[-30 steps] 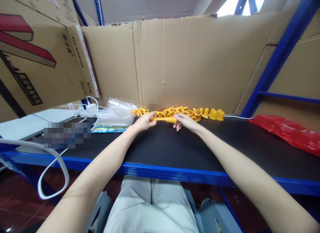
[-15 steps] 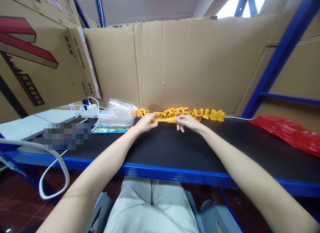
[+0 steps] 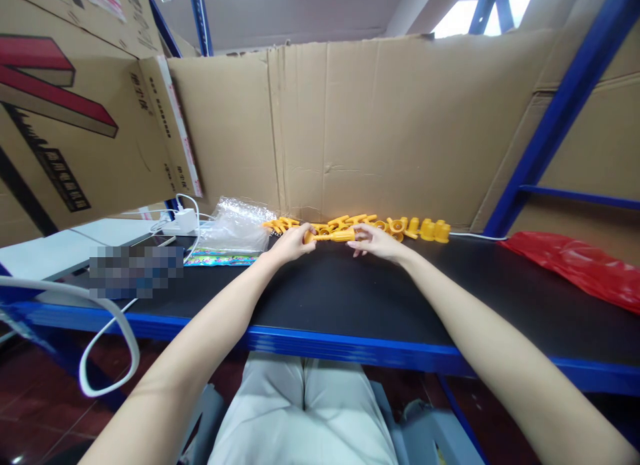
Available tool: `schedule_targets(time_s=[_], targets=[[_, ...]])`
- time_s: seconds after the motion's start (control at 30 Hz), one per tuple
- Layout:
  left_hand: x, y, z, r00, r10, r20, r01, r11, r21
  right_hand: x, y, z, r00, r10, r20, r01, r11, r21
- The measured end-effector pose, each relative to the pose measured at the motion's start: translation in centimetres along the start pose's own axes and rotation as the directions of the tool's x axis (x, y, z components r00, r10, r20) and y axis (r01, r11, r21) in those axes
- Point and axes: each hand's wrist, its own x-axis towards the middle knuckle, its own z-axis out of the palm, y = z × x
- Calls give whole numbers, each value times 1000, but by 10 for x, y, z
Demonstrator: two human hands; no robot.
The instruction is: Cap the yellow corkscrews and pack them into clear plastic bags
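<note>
Between my two hands a yellow plastic piece (image 3: 341,236) lies level, just above the black tabletop. It has a thin stem toward the left and a wider, ribbed body toward the right. My left hand (image 3: 294,244) is closed around its stem end, with the fingertips hiding that end. At the wider end, the thumb and fingers of my right hand (image 3: 376,242) pinch the piece. Behind the hands, yellow handle-like parts (image 3: 356,219) and cup-shaped pieces (image 3: 396,226) lie in a row. Several yellow cups (image 3: 428,229) stand at the row's right end.
Clear plastic bags (image 3: 230,228) and a colourful packet (image 3: 223,259) lie left of my hands. Further left are a white power adapter (image 3: 186,221) and cables. A red plastic bag (image 3: 570,262) is at the right. A cardboard wall (image 3: 380,132) rises behind the black tabletop (image 3: 345,292).
The fingers of my right hand have shifted around the wider end of the yellow piece, exposing more of its ribbed body. My left hand stays nearly in place.
</note>
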Motion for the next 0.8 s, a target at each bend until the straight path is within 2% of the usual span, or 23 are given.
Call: schedule_targets(time_s=[0.1,0.3,0.5,0.63,0.8], targets=[[0,0,-1,1000,6,-6,-6,1000,-10,0,0,0,999,-7,34,8,1000,-22],[0,2,-2,1000,5,-14,-5,1000,-9,1,-3,3,996,87,22,-86,995,-49],[-1,5,-3,999,-24,-25,24,1000,-19,0,1,2,1000,13,-2,-13,999,36],[-2,6,-2,999,-25,-22,24,1000,-17,0,2,4,999,43,-21,-43,999,26],[-2,5,0,999,-17,-34,17,1000,2,0,-2,8,996,73,44,-75,997,32]])
